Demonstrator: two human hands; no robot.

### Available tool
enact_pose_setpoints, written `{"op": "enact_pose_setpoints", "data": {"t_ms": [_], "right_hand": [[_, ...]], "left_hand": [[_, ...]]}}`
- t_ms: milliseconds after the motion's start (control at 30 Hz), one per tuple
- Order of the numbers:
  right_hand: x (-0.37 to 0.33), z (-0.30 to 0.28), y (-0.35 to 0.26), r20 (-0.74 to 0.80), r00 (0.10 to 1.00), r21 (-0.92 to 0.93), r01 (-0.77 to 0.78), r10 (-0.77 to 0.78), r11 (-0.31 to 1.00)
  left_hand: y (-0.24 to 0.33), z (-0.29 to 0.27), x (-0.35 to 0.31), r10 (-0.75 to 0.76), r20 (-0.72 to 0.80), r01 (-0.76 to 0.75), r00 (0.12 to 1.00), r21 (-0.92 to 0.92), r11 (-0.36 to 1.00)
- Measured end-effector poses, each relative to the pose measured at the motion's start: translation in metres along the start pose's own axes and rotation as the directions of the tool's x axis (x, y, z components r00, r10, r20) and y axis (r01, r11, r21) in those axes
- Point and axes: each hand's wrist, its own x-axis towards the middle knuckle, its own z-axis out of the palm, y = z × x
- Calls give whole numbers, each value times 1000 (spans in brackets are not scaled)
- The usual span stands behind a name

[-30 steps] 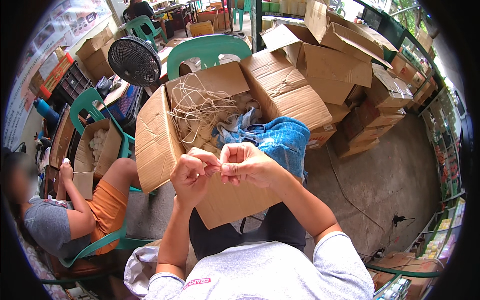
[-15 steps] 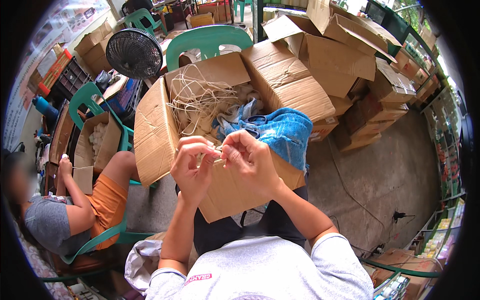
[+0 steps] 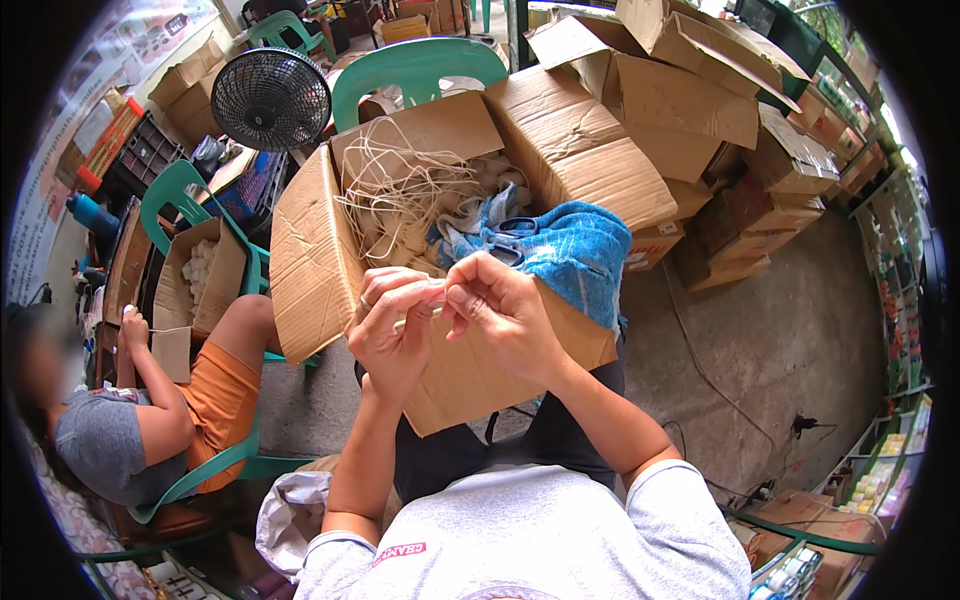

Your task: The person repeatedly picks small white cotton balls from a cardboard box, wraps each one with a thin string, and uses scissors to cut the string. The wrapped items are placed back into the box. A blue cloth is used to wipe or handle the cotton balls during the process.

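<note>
Where they meet over the nr side of a box (image 3: 500,385), L hand (image 3: 393,320) & R hand (image 3: 503,315) work v. close, tips almost touching. L thumb & fingers are pinched on a small pale bit (image 3: 436,284); R thumb & forefinger are together on its other end. Bit sits btwn the two hands, above the front flap; too small to tell what it is.

White sack (image 3: 290,520) is by the L elbow. Inside the box: tangled off-white cord (image 3: 405,190) toward the L, pale lumps (image 3: 490,172) beside & under it, blue cloth (image 3: 580,255) on the R, draped over the rim, w/ dark loops (image 3: 516,227) on it, like scissor handles.

Off to the L, a seated co-worker (image 3: 120,440) holds a small white thing (image 3: 129,309) nr a smaller carton (image 3: 175,352) of white lumps. Dark cable (image 3: 715,385) runs along the floor, R side.

Further off: green chair (image 3: 400,65) just behind the box, black fan (image 3: 270,100) to its L, stacked cartons (image 3: 760,215) far R.
</note>
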Motion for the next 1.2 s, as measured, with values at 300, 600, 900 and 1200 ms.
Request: {"op": "enact_pose_setpoints", "data": {"t_ms": [300,600,900,1200], "right_hand": [[-2,-3,-8,5,998,-31,70,-70,997],[-11,-20,-4,185,982,63,-54,42,997],[-35,-45,-3,341,933,412,-258,114,874],[19,-97,-44,-148,923,-316,297,-356,901]], "left_hand": [[1,-10,2,-136,151,122,979,102,987],[31,-32,15,-225,528,208,819,91,974],[21,-40,-5,-380,672,606,635,-129,785],[-47,-27,37,-629,604,618,489,270,739]]}}
